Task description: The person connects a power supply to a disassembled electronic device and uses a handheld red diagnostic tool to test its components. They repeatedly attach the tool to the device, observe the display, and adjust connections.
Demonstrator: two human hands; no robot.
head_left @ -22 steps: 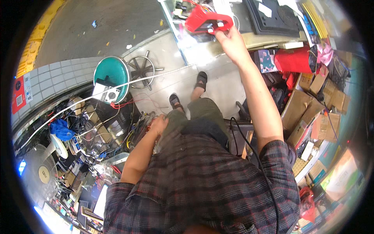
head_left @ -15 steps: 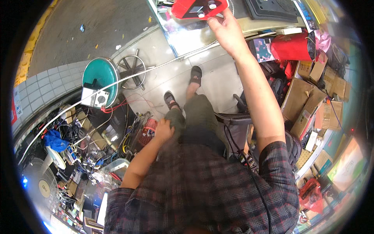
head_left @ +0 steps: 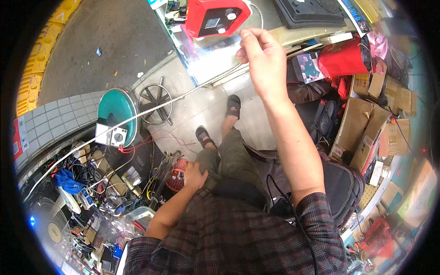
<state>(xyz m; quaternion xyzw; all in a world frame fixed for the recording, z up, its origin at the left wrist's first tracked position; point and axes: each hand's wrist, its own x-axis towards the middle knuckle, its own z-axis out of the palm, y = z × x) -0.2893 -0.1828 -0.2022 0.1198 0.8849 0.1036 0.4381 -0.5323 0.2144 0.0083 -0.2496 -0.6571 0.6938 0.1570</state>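
A red box-shaped device (head_left: 217, 19) sits on the glass counter (head_left: 201, 66) ahead of me. Its black panel carries a small grey screen and two white knobs. My right hand (head_left: 265, 59) is just right of and nearer than the device, apart from it. Its fingers are loosely curled toward the thumb, and nothing shows between them. My left hand (head_left: 195, 176) lies on my left thigh with its fingers stretched out. Close beside that hand is a red basket (head_left: 176, 176), partly hidden by it.
A white rope (head_left: 169, 100) stretches across at the front. To the left stand a green round stool (head_left: 114, 110) bearing a white meter (head_left: 111, 135), and piles of cables. A black tray-like item (head_left: 311, 18) lies on the counter. Cardboard boxes (head_left: 355, 123) and a red bag (head_left: 343, 58) are right.
My right hand has come off the red device and drawn back toward me. The device now rests tilted on the counter. My left hand stays on my thigh; the view has shifted slightly.
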